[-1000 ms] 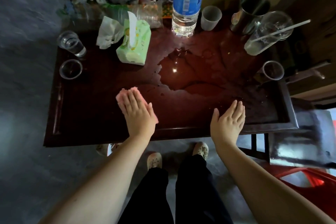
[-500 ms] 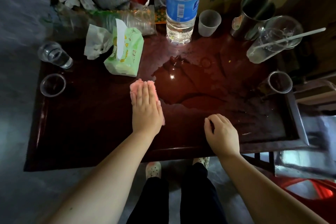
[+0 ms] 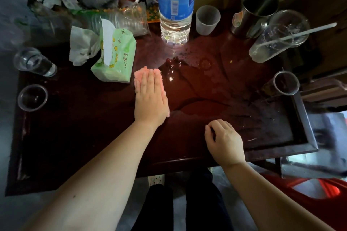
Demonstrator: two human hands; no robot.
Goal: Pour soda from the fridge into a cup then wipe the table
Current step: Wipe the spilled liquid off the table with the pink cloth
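A dark red wooden table [image 3: 84,137] carries a wide puddle [image 3: 189,88] of spilled liquid in its middle. My left hand [image 3: 150,99] lies flat with straight fingers on a pink cloth [image 3: 144,71], pressing it to the table at the puddle's left edge. My right hand [image 3: 224,141] rests near the front edge with fingers curled under and nothing in it. A small clear cup [image 3: 285,83] stands at the right edge of the table.
A big water bottle [image 3: 175,5] stands behind the puddle beside a frosted cup [image 3: 207,19]. A steel mug [image 3: 257,7] and a tall cup with a straw [image 3: 277,37] stand back right. A green tissue pack [image 3: 114,56] and two clear cups [image 3: 33,62] [image 3: 32,97] sit left.
My left hand has slid the pink cloth away from me, up to the puddle's left edge. My right hand went from spread open to curled and stayed near the front edge.
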